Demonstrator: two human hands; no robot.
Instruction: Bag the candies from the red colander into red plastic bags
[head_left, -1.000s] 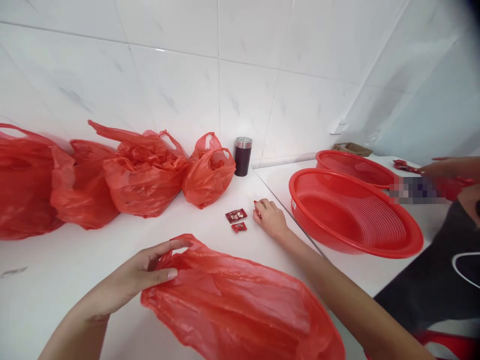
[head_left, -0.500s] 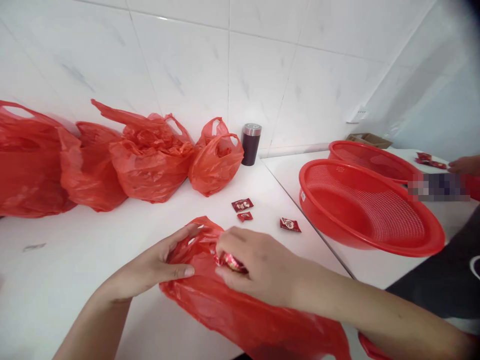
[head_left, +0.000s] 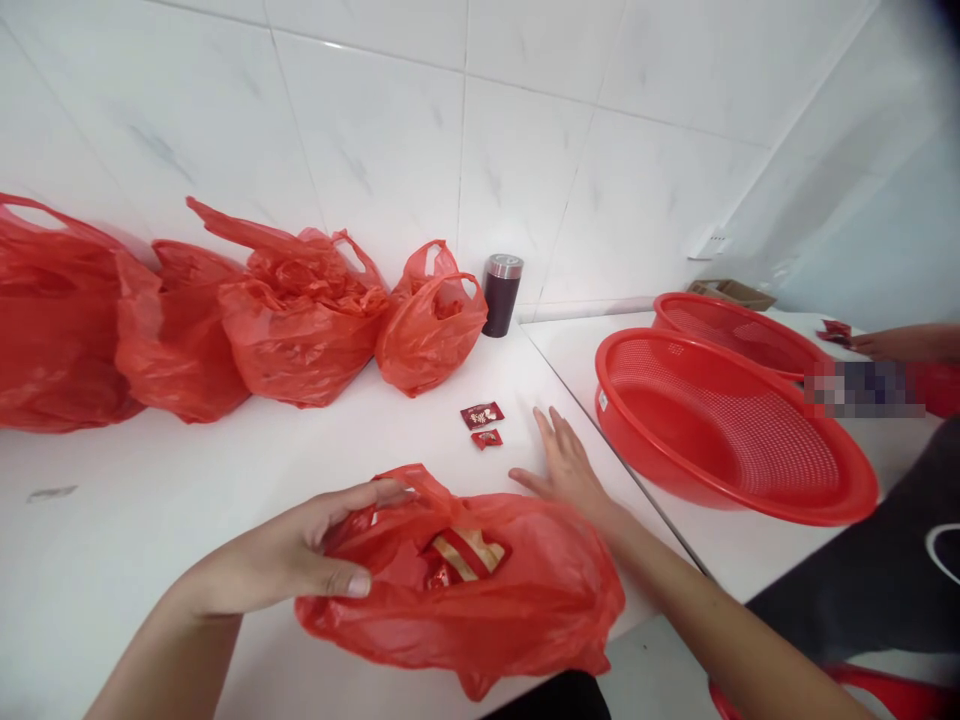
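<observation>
My left hand (head_left: 322, 555) grips the rim of a red plastic bag (head_left: 525, 590) at its left side, thumb inside and fingers behind. The bag's mouth gapes, and red-and-gold wrapped pieces (head_left: 469, 555) lie inside. My right hand (head_left: 562, 462) is empty-looking, fingers spread above the white table just beyond the bag. To the left of its fingers lie a dark red candy packet (head_left: 482, 415) and a smaller red wrapped candy (head_left: 487, 438). Whether anything lies beneath my right hand is hidden.
Several filled red bags (head_left: 300, 340) line the tiled wall. A dark tumbler (head_left: 502, 295) stands beside them. Two red perforated baskets (head_left: 660, 420) sit on the right. At the far right, another person's hand (head_left: 885, 343) is near red packets (head_left: 834, 330).
My right hand has left the bag's mouth, letting go of the wrapped pieces, and moved up and right over the table. The rightmost dark red packet no longer shows. The bag's mouth gapes wider.
</observation>
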